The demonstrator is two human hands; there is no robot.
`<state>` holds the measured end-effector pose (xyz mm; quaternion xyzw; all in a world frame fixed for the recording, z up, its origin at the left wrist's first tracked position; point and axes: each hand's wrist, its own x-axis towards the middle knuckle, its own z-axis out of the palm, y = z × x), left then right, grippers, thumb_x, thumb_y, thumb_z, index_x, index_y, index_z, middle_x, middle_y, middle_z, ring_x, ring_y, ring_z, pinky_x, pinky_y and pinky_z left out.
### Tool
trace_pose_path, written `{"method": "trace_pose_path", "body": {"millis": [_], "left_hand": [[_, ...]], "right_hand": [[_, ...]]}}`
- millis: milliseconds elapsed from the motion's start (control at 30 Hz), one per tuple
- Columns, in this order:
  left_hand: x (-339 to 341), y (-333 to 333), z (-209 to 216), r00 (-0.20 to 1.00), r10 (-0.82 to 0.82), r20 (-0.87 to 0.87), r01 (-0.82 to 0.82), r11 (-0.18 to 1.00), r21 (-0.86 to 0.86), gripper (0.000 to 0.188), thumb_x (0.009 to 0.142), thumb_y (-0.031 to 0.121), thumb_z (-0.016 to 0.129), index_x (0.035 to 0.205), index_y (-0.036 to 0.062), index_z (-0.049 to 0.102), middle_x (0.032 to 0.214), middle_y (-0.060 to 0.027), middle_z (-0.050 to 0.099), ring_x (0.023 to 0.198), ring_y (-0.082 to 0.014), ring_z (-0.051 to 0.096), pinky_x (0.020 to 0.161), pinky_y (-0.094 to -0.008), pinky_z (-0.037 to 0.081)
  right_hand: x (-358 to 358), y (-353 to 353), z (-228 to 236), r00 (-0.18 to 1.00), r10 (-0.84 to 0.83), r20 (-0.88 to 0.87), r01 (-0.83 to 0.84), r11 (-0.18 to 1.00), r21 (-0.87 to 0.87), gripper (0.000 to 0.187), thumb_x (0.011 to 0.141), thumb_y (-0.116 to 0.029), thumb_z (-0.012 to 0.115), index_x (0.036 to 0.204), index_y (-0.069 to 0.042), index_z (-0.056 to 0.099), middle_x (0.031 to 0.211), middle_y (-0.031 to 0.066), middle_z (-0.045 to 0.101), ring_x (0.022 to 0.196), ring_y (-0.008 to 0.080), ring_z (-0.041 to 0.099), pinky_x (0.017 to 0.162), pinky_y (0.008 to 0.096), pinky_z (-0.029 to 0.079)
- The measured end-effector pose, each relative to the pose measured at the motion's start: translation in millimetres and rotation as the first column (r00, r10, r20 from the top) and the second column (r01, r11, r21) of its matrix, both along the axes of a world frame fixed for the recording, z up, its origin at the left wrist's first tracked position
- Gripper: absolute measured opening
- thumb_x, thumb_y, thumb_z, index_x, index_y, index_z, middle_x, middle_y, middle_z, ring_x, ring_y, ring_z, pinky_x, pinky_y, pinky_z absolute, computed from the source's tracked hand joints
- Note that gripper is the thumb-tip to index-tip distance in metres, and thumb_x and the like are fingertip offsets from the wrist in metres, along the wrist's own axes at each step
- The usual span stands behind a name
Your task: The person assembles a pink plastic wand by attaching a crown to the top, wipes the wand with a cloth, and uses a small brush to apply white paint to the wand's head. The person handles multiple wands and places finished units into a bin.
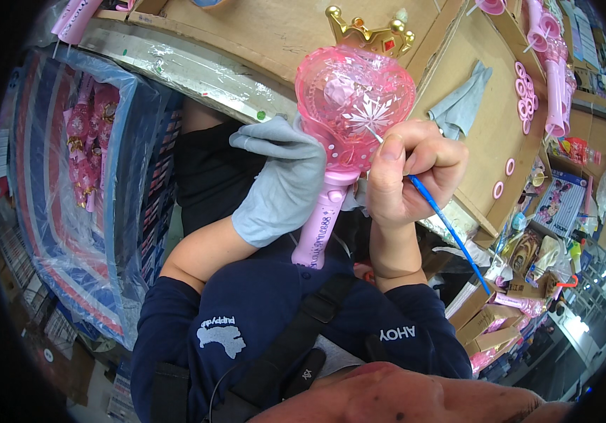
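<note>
A pink toy wand [324, 222] stands upright before my chest, its clear heart-shaped head [327, 74] facing up. On that heart is a white snowflake pattern [372, 115], and a gold crown [370, 35] tops it. My left hand [282, 173], in a light grey glove, is closed on the wand where the heart meets the handle; some of its fingers are hidden behind it. In a pinch, my bare right hand [419, 169] holds a thin blue paintbrush [451, 229]. The brush's pale tip is at the snowflake, touching or very close to it.
Beyond the wand lies a cardboard-covered workbench [260, 53] with raised edges. A grey cloth [461, 102] and several pink rings [525, 99] are on it at the right. To my left, a striped plastic-lined bin [123, 211] holds several pink wands [91, 141]. Pink handles [555, 92] hang over the right-hand edge.
</note>
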<state>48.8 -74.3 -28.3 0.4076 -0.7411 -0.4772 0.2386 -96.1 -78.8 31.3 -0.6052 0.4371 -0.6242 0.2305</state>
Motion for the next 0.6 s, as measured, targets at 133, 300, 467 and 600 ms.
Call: {"method": "trace_pose_path", "body": {"millis": [133,300,467,600], "left_hand": [[-0.7,0.3,-0.5,1.0,0.007,-0.002,-0.007,1.0,0.002,0.035,0.088,0.025,0.049,0.101,-0.0078,0.046,0.09,-0.0211,0.048,0.085,-0.0299,0.053,0.08,-0.04,0.046],[-0.8,0.3,-0.9,1.0,0.009,0.0,-0.009,1.0,0.0,0.036,0.088,0.025,0.048,0.101,-0.0084,0.046,0.09,-0.0218,0.048,0.085,-0.0303,0.053,0.08,-0.04,0.046],[-1.9,0.6,-1.1,1.0,0.011,0.0,-0.011,1.0,-0.004,0.036,0.089,0.025,0.048,0.1,-0.009,0.046,0.09,-0.0225,0.048,0.085,-0.0306,0.053,0.08,-0.04,0.046],[-1.9,0.4,-1.1,1.0,0.012,0.0,-0.012,1.0,-0.005,0.036,0.089,0.024,0.047,0.1,-0.0095,0.046,0.09,-0.023,0.048,0.085,-0.0309,0.053,0.08,-0.04,0.046]], "right_hand": [[0.5,0.0,0.1,1.0,-0.005,0.004,0.005,1.0,0.0,0.028,0.082,0.005,0.058,0.085,-0.01,0.035,0.071,0.0068,0.052,0.06,0.0092,0.043,0.055,0.0212,0.035],[0.9,0.3,0.3,1.0,-0.003,0.012,0.003,1.0,0.005,0.027,0.082,0.005,0.058,0.085,-0.01,0.035,0.071,0.0072,0.052,0.06,0.0092,0.042,0.054,0.0207,0.035],[1.7,0.3,-0.4,1.0,-0.014,0.027,0.014,1.0,0.005,0.027,0.082,0.005,0.058,0.085,-0.01,0.035,0.071,0.0071,0.052,0.06,0.0095,0.043,0.054,0.0208,0.036],[1.9,0.0,-0.9,0.999,-0.038,0.029,0.038,0.999,-0.001,0.027,0.082,0.005,0.058,0.085,-0.01,0.035,0.071,0.0069,0.052,0.061,0.0098,0.043,0.055,0.0211,0.036]]}}
